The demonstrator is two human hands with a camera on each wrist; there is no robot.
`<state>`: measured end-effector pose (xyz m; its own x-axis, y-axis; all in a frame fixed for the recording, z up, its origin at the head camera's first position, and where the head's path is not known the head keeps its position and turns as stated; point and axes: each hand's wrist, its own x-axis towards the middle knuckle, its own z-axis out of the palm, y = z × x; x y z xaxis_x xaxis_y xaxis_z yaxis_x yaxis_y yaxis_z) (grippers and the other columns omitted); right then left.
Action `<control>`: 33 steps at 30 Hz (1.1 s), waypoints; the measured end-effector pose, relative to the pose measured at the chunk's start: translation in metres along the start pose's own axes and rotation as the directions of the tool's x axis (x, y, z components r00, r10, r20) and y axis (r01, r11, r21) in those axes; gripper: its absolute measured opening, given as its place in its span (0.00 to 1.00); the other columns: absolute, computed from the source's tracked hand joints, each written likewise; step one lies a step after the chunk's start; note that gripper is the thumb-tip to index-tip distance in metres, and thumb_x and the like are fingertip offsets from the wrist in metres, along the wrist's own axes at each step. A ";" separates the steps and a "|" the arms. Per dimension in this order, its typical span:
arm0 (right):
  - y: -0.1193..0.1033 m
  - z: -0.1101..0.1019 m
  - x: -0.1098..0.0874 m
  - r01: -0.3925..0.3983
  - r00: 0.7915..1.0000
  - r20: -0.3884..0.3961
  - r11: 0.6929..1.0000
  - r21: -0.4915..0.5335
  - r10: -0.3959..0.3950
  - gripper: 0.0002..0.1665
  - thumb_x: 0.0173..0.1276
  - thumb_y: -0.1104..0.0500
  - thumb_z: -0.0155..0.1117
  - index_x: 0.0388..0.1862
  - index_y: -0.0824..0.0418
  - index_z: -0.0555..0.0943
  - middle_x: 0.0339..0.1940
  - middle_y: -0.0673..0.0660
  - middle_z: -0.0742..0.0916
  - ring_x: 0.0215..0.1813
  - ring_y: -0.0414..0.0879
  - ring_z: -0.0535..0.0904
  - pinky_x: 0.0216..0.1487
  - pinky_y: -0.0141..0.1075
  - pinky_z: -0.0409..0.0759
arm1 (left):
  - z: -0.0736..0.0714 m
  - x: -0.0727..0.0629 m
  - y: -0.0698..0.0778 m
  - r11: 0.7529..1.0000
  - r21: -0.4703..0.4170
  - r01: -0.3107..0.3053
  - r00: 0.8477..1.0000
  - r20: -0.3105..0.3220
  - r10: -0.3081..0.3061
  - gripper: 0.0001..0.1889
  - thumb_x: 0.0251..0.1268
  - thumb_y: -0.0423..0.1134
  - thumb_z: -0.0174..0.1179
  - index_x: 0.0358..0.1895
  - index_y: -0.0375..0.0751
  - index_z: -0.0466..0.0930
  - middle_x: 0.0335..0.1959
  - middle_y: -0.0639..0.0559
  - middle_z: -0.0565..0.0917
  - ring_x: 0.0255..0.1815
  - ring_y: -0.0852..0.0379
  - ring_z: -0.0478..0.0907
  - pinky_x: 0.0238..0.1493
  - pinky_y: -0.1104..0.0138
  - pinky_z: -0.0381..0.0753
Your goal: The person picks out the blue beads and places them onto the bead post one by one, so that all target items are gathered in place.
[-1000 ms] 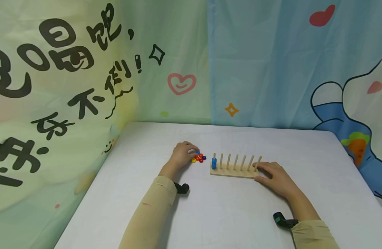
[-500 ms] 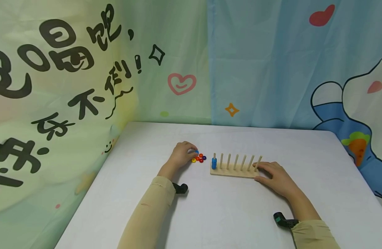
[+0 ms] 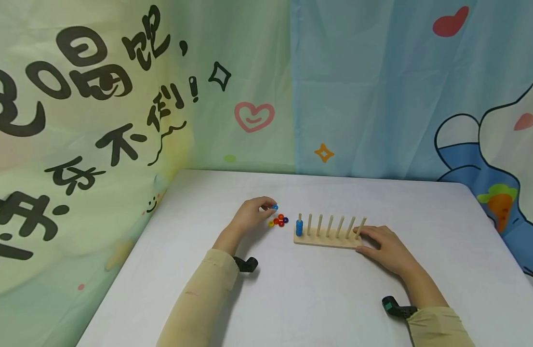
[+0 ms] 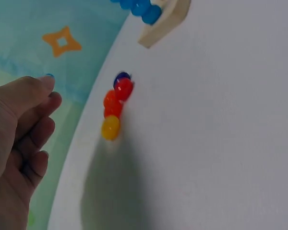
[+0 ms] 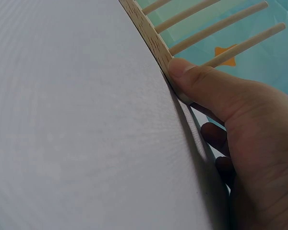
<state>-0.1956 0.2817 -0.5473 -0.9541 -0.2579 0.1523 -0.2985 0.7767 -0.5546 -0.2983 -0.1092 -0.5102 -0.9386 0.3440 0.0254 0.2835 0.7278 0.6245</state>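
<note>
My left hand (image 3: 249, 215) pinches a blue bead (image 3: 275, 206) between thumb and fingertips, just above the table; in the left wrist view only a sliver of it shows past the thumb. Below lies a small cluster of beads: a yellow bead (image 4: 111, 127), several red and orange beads (image 3: 281, 223) and a dark blue bead (image 3: 286, 220). To the right stands a wooden peg board (image 3: 325, 241) with a row of upright pegs. Blue beads (image 3: 299, 228) are stacked on its leftmost peg. The right hand (image 3: 385, 246) grips the board's right end, thumb on the near side.
A white-covered table (image 3: 318, 299) carries everything. Printed curtains (image 3: 357, 96) hang behind it and along the left side. Each wrist wears a black camera mount, like the one on the left wrist (image 3: 247, 264).
The left hand has lifted the blue bead up and slightly away from the cluster. My right hand and the peg board have stayed in place.
</note>
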 end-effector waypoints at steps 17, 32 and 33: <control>0.003 0.002 0.000 0.007 1.000 -0.007 1.000 -0.002 -0.007 0.30 0.64 0.45 0.71 0.61 0.56 0.79 0.60 0.61 0.83 0.62 0.59 0.71 0.65 0.60 0.65 | -0.012 -0.018 0.060 0.967 -0.056 -0.249 0.968 -0.010 0.249 0.15 0.71 0.50 0.60 0.55 0.54 0.83 0.48 0.62 0.85 0.49 0.64 0.79 0.52 0.61 0.80; 0.005 0.003 0.000 0.005 1.000 -0.001 1.000 0.004 -0.005 0.30 0.64 0.44 0.70 0.62 0.55 0.79 0.61 0.61 0.82 0.63 0.59 0.71 0.65 0.60 0.65 | -0.003 -0.019 0.071 0.953 -0.046 -0.299 0.953 0.025 0.300 0.14 0.71 0.48 0.60 0.55 0.54 0.84 0.49 0.61 0.85 0.48 0.63 0.78 0.48 0.62 0.82; 0.005 0.003 0.000 0.005 1.000 -0.002 1.000 0.005 -0.005 0.30 0.64 0.44 0.70 0.62 0.55 0.79 0.61 0.61 0.82 0.63 0.59 0.71 0.65 0.60 0.65 | -0.003 -0.019 0.071 0.953 -0.047 -0.299 0.954 0.023 0.300 0.14 0.71 0.48 0.60 0.55 0.54 0.84 0.49 0.61 0.85 0.48 0.64 0.78 0.47 0.62 0.82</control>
<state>-0.1973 0.2842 -0.5528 -0.9526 -0.2607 0.1571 -0.3034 0.7725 -0.5578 -0.2604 -0.0655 -0.4641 -0.8057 0.5597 0.1938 0.5415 0.5632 0.6242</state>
